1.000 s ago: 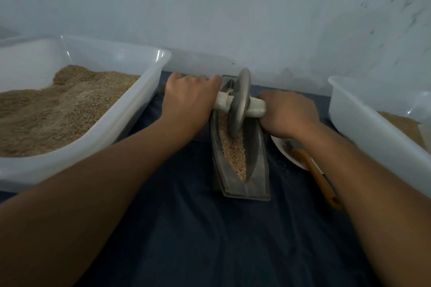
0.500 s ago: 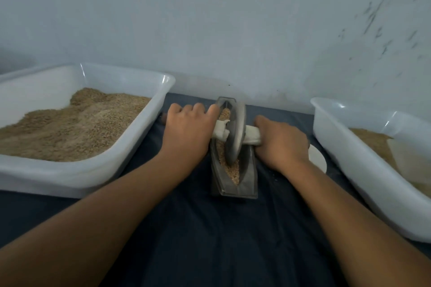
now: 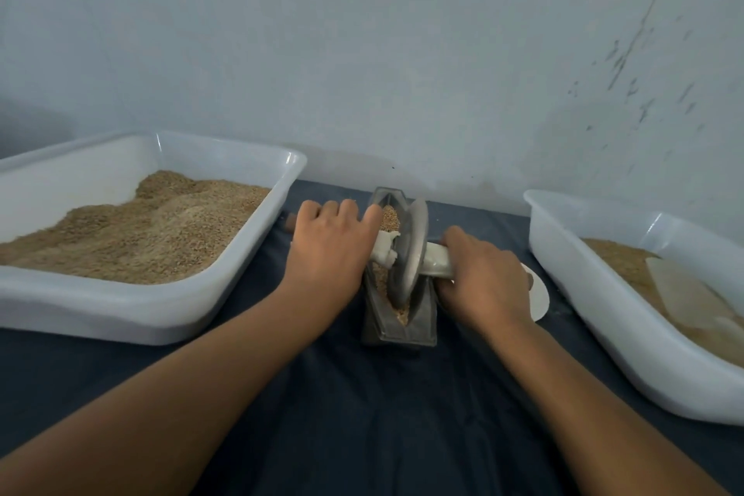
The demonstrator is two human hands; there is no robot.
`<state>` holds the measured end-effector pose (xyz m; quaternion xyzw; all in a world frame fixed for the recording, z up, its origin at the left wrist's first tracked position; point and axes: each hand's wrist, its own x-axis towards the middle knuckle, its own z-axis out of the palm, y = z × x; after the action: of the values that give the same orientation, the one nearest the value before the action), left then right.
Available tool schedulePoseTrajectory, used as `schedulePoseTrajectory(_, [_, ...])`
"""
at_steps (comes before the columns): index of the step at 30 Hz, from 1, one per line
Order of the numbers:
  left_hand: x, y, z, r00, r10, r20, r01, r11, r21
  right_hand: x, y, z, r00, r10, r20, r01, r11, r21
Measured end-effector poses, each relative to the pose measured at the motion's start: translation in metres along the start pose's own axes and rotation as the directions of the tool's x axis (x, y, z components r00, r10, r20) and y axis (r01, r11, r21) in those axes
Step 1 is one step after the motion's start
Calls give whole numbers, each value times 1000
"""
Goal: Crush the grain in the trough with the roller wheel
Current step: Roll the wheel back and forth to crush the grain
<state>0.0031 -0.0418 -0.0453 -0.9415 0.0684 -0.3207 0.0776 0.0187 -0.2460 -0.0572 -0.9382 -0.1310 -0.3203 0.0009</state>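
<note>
Two hands are working: the left hand (image 3: 328, 254) and right hand (image 3: 485, 280) are each gripping one end of the white-wrapped axle handle (image 3: 437, 260) of the single grey metal roller wheel (image 3: 408, 254). The wheel is standing in the one narrow metal trough (image 3: 396, 328) of tan grain (image 3: 389, 218), now nearer its near end than a second ago. Two white plastic tubs, left (image 3: 153, 314) and right (image 3: 628, 338), are flanking it on dark cloth (image 3: 362, 415).

Dim, bluish, even light; soft shadows; slight blur; wide-angle bending toward the edges.
</note>
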Motion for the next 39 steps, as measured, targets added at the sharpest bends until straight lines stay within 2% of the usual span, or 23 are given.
schedulePoseTrajectory(13, [22, -7, 23, 1000, -18, 16, 18, 1000, 15, 26, 7, 24, 999, 34, 17, -31, 993, -116])
schedulePoseTrajectory(18, [42, -10, 34, 1000, 3, 29, -3, 1000, 14, 48, 16, 35, 980, 56, 191, -51, 998, -30])
schedulePoseTrajectory(29, [57, -19, 54, 999, 24, -47, -24, 1000, 14, 90, 26, 41, 911, -68, 407, 47, 997, 61])
schedulePoseTrajectory(39, [45, -14, 48, 993, -4, -115, 4, 1000, -3, 75, 24, 41, 962, -17, 274, 9, 999, 32])
